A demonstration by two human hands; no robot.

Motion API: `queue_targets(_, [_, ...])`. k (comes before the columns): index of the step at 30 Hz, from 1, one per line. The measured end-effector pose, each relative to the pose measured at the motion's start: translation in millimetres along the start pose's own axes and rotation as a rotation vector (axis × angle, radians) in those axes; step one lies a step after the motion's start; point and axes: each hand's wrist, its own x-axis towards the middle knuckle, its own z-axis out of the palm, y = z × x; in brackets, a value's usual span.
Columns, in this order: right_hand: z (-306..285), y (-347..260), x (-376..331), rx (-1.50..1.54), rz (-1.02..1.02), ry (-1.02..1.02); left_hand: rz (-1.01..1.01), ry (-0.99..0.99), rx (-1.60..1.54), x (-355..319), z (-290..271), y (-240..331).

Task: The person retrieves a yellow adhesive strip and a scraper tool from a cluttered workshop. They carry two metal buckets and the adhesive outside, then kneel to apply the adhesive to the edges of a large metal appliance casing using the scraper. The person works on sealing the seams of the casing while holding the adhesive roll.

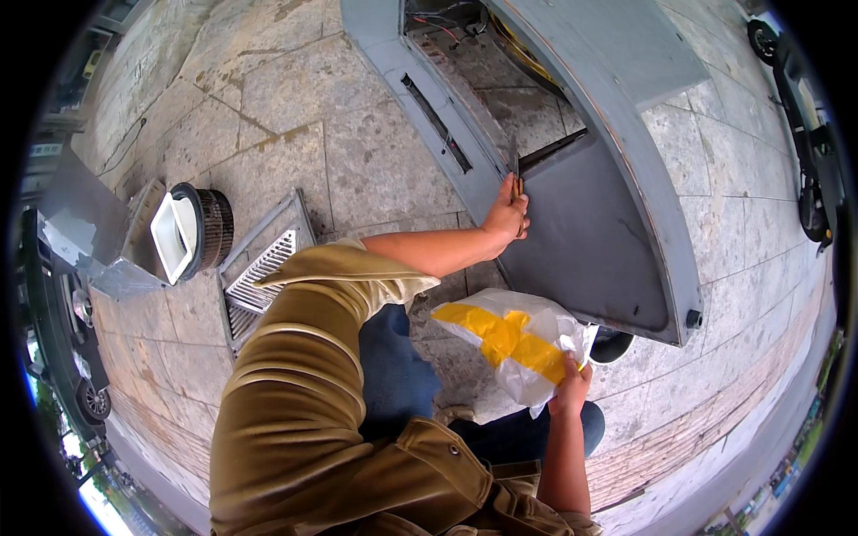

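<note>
My left hand (508, 214) reaches forward to the edge of a grey metal cabinet door (590, 241) that lies open over the stone paving. Its fingers are closed on a thin dark rod (516, 174) at the seam between the door and the cabinet frame (420, 116); what the rod is I cannot tell. My right hand (570, 389) sits low near my knee and grips a crumpled white plastic bag with a yellow band (509, 335). Inside the open cabinet (500, 71) are wires and a grey floor.
A metal drain grate (264, 268) lies by my left sleeve. Beyond it stands a black ribbed ring holding a white tub (189, 232), beside a grey metal box (80, 223). A scooter (809, 134) is parked at the right. A dark round object (613, 345) shows under the door's corner.
</note>
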Motion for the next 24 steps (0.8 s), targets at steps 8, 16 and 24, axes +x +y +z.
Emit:
queue_targets(8, [3, -3, -4, -0.010, 0.041, 0.050, 0.092, 0.054, -0.112, 45, -17, 46])
queue_targets(16, [2, -1, -3, -0.033, 0.034, 0.007, 0.123, 0.162, -0.060, 59, -59, 109])
queue_targets(24, [18, -7, -6, -0.059, 0.001, 0.008, 0.074, 0.179, 0.038, 33, -26, 70])
